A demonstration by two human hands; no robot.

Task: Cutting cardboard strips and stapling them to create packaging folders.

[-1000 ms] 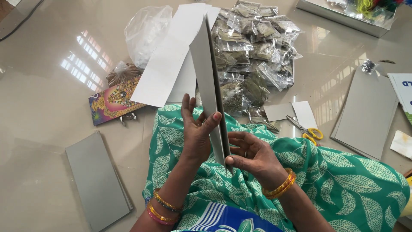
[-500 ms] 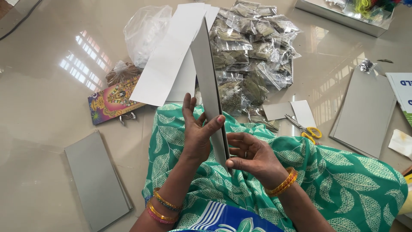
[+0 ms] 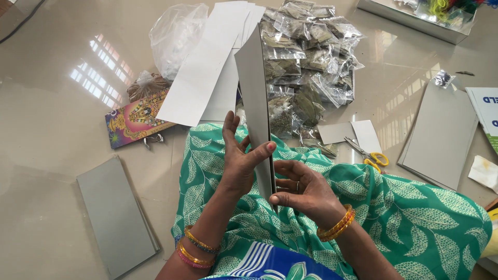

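Card (image 3: 257, 103), grey, stands on edge over the lap, running from approx 6 o'clock up to 12, tilted a bit left at the top.

Head view only:
- Left hand (image 3: 239, 161) grips the card low down; thumb on the right face, the other fingers flat on the left face, clenched on the card.
- Right hand (image 3: 303, 191) is at 3 o'clock of the card's bottom end, fingers curled w/ tips touching the lower edge, pinching it; can't tell exactly how much is grasped, since the card hides part.
- White sheets (image 3: 207, 67) lie on the floor at 11 o'clock of the card, fanned out, w/ a clear bag (image 3: 176, 36) beyond.
- Packets (image 3: 306, 67) of dried leaves piled at 1 o'clock.
- Scissors (image 3: 371, 154) at 3 o'clock, just beside the knee, near small card offcuts.
- Grey boards (image 3: 116, 218) at 8 o'clock, another stack (image 3: 441, 135) at 3 o'clock, well apart.
- Colourful box (image 3: 137, 122) at 10 o'clock.

Doing it well, my judgement: keep left hand steady as the anchor, let right fingers work the bottom edge slowly, faces aligned, no bending mid-card.
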